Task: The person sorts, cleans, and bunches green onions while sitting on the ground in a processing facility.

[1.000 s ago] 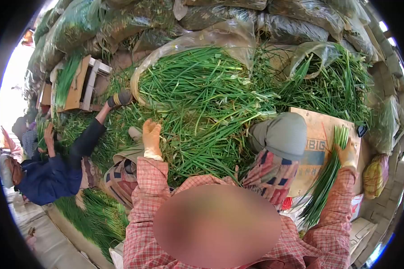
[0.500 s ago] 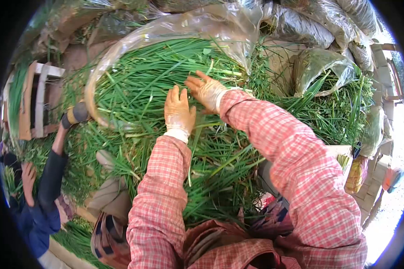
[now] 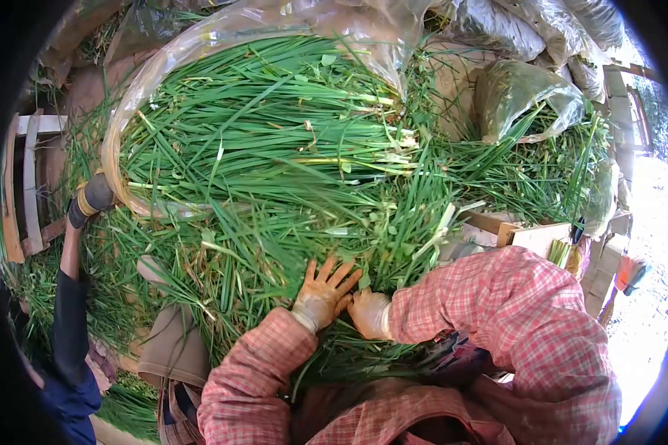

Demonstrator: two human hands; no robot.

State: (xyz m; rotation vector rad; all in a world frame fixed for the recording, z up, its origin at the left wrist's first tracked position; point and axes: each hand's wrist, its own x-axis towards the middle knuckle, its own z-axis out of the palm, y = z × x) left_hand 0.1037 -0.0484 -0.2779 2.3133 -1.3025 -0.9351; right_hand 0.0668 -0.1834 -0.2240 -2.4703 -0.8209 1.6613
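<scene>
My left hand (image 3: 324, 294) wears a thin, pale glove and lies palm down with its fingers spread on loose, chive-like green leaves (image 3: 274, 267). Just to its right, my right hand (image 3: 369, 312) is curled low in the same greens, gloved too. Its fingertips are hidden, so whatever it may grip does not show. Beyond both hands, a thick bundle of long green chives (image 3: 260, 126) lies inside an opened clear plastic bag (image 3: 130, 111), pale stem ends to the right.
Another person's hand in a dark glove (image 3: 93, 196) touches the bag's left edge. A second plastic bag (image 3: 527, 96) of greens stands at right. Filled bags (image 3: 490, 30) line the back. A wooden crate (image 3: 30, 178) stands far left, and a boot (image 3: 174, 345) rests lower left.
Both my hands have come back from the bagged bundle toward my body. The right hand has gone from stretched fingers to curled. The bundle's pale stem ends are now uncovered.
</scene>
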